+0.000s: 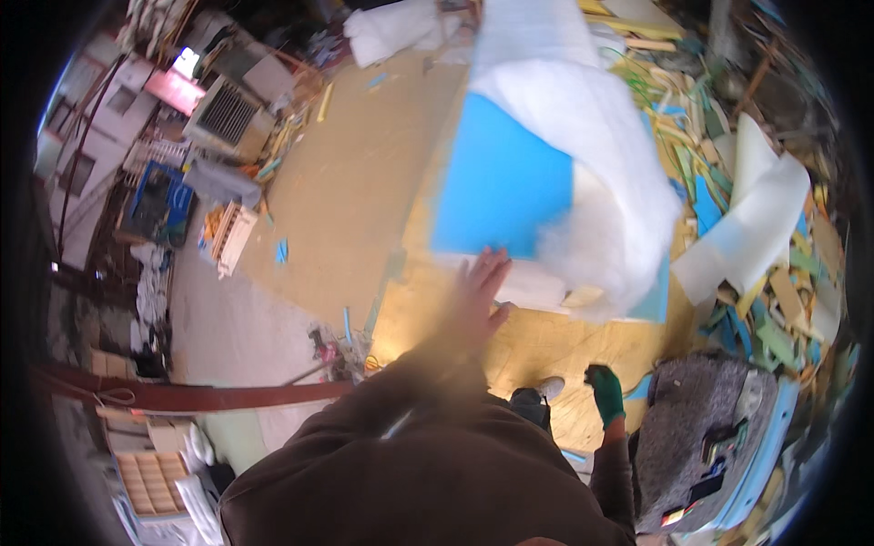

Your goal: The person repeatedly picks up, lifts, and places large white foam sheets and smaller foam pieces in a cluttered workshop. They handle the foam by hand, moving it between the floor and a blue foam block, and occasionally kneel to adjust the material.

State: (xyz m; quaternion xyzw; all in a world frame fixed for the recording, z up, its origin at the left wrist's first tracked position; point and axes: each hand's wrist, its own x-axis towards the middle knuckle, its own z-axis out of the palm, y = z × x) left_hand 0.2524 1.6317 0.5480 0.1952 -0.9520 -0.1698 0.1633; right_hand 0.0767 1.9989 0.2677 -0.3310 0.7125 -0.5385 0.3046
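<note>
My bare left hand (482, 287) lies with fingers stretched out at the near edge of a blue foam sheet (505, 177), blurred by motion. Fluffy white batting (628, 182) is folded back over the right side of that sheet. Under the blue sheet a white layer (535, 288) shows along the near edge. Lower right, away from the foam, my right hand (607, 396) wears a green glove and is curled closed. Its fingers look dark, and I cannot make out what they hold, if anything.
A yellowish worktop (437, 314) carries the foam, with a brown board (355, 173) on its left. Foam offcuts (783, 309) heap up at the right. A grey fabric-covered surface (687, 428) with small tools stands lower right. Orange-handled scissors (371, 362) lie near the left edge.
</note>
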